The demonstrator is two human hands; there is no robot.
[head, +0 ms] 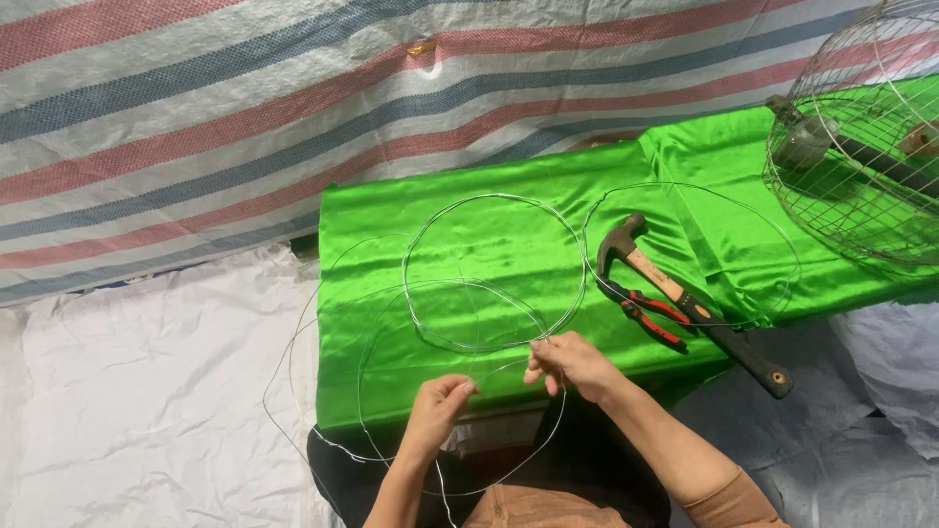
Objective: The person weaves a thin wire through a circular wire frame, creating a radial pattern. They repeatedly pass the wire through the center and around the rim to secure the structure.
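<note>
Seen from above: a low worktop (411, 210) draped in bright green satin cloth, backed by a striped tarpaulin (196, 108) of grey, red and blue bands, with white sheeting (127, 391) on the floor to the left.

Left hand (437, 403) low at the near edge of the worktop, fingers curled and pinched shut on a thin strand of wire (489, 344). Right hand (572, 364) just beside it, slightly higher, fingertips likewise closed on the same wire where a round coil meets the near edge of the cloth. Both hands close together, not touching.

Wire lying in several loose loops: one neat circle flat on the green cloth ahead of the right hand, wider loops spilling off the left and near edges and hanging past the knees. Exactly how many separate strands, hard to tell, since the thin metal fades against the white sheeting.

A second wire ring (782, 244), larger and fainter, resting on the cloth to the right. Inside it, a claw hammer (675, 293) with wooden shaft and black grip, handle end jutting past the near edge of the worktop. Red-and-black pliers (646, 311) lying just beside the hammer, touching or nearly touching its shaft.

At the far right corner, a domed wire cage (861, 147) on its side on the cloth, a dark object visible through its mesh.
</note>
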